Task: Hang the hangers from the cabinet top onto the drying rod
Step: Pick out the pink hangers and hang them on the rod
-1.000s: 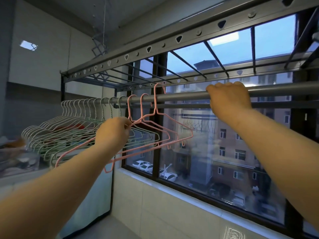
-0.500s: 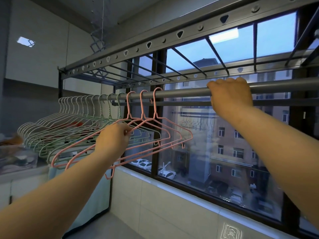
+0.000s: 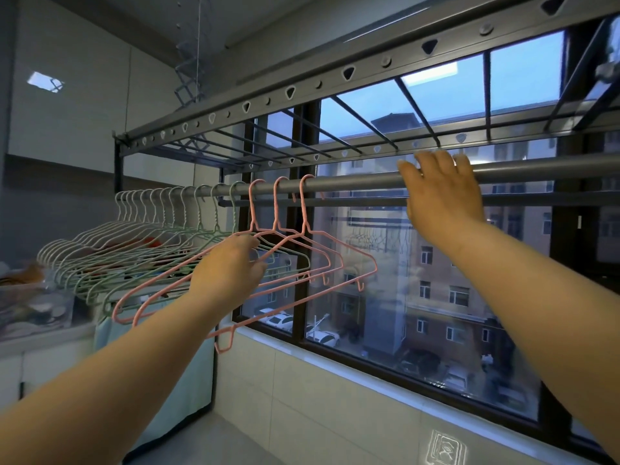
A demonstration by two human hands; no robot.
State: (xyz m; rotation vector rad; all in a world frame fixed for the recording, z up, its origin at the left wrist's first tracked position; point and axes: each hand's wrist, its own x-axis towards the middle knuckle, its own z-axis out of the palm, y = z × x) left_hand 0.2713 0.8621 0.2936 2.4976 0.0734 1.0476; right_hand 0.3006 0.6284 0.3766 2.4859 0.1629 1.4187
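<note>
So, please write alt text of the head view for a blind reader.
A person's left hand holds pink hangers hooked on a grey drying rod before a window. The right hand is open at the rod.

1. A home's enclosed laundry balcony: a drying rod [image 3: 352, 183] crowded with wire hangers [image 3: 141, 253] under a ceiling-hung rack [image 3: 302, 91].
2. Its window [image 3: 523, 72] overlooks apartment blocks [image 3: 453, 280] and parked cars [image 3: 278, 322].
</note>
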